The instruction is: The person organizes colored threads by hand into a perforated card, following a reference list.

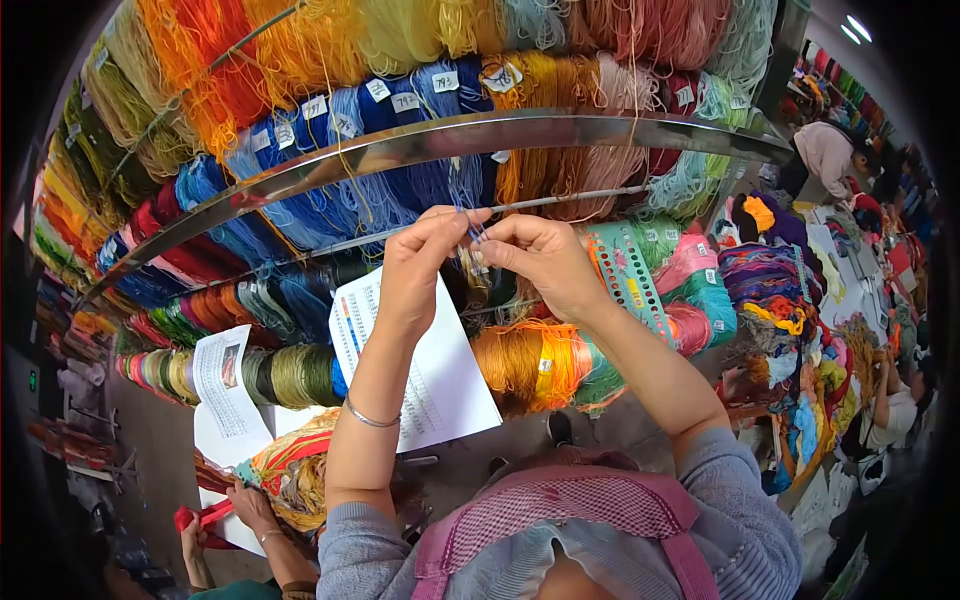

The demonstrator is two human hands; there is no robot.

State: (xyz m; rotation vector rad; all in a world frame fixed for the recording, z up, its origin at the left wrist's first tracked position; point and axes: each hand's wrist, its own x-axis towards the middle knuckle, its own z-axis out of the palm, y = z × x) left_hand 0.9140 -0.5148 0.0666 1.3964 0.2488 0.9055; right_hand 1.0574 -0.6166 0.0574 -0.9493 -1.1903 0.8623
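Note:
Both hands are raised close together at the centre of the head view, in front of a rack of coloured thread. My left hand (425, 258) is closed, its thumb and fingers pinching thin blue thread (474, 232). Just to its right, my right hand (540, 262) pinches the same thread between thumb and forefinger. Blue thread hanks (400, 190) with paper number tags hang right behind the fingertips. Below my left wrist lies a printed white sheet (440, 360). A teal card with rows of coloured dots (632, 285) is beyond my right hand.
A curved metal rail (420, 140) crosses the rack above my hands. Rolls of orange thread (540, 365) lie below. At lower left, a co-worker's hands (255, 508) are beside red cloth strips. Thread piles (775, 270) and other people are at right.

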